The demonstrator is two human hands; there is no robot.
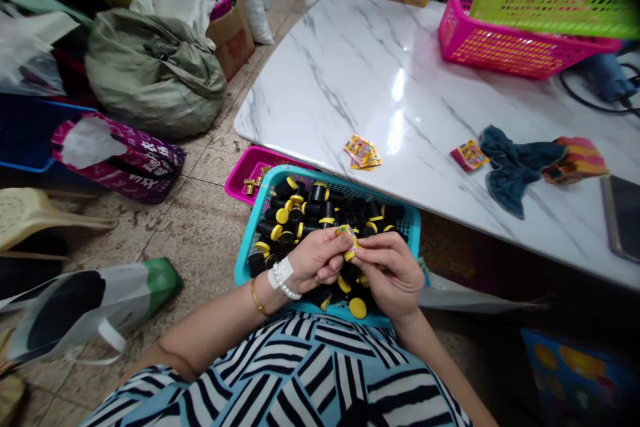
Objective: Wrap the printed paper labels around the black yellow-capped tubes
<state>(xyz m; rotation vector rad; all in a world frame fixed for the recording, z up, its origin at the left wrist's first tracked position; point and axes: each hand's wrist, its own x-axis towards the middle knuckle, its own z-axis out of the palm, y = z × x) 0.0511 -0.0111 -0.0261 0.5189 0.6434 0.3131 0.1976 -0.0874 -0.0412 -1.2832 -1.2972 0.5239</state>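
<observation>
Both your hands meet over the near half of the blue basket [241, 260], working at one small printed piece [345, 231]. Your left hand [320, 259] has its thumb and forefinger closed on it, the other fingers curled loosely in; your right hand [393, 273] pinches at its lower edge with thumb and fingertips. A yellow patch shows just under the pinch; it may be the lid of a pot you also hold, or one lying below, since your fingers cover too much to tell.

The piece is little and your grip covers much of it, so it could crease or twist if the two hands pull unevenly. If either pinch slackens, it could drop among the black pots [319, 192] with yellow lids and slip into a gap, because they lie jumbled at all angles.

The basket's far side sits close against the marble-patterned table [320, 67], partly over the pink tray [235, 180], so a knock from your forearm or body could tilt it and spill pots. The fanned stack of printed pieces [363, 152] lies loose near the table's edge; a brushing sleeve or hand could send some over. Your pearl bracelet [285, 283] hangs near the pots and could catch on one.
</observation>
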